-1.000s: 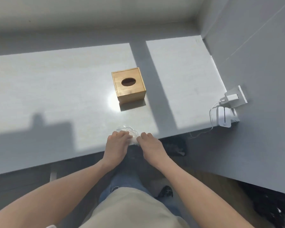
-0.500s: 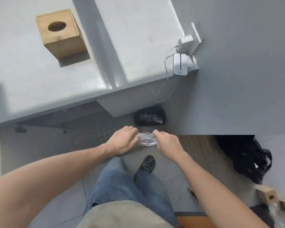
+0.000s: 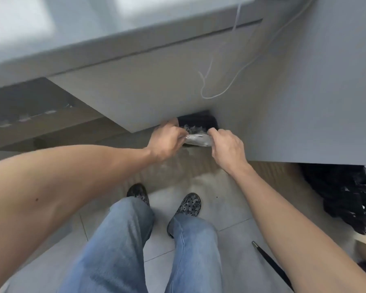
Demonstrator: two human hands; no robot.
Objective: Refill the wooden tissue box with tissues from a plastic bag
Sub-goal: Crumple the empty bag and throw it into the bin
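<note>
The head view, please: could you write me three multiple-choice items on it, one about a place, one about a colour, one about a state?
1. Where is the plastic bag?
A. On the floor tiles
B. Between both hands, above the bin
C. On the counter

2. What colour are the trousers?
A. Blue
B. Black
C. Beige

3. How do the hands stand?
A. Both open
B. Only the left grips
C. Both grip the bag

Answers:
B, the left hand and right hand pinch its two ends over the black bin.
A, the denim legs are blue.
C, fingers of each hand close on an end.
</note>
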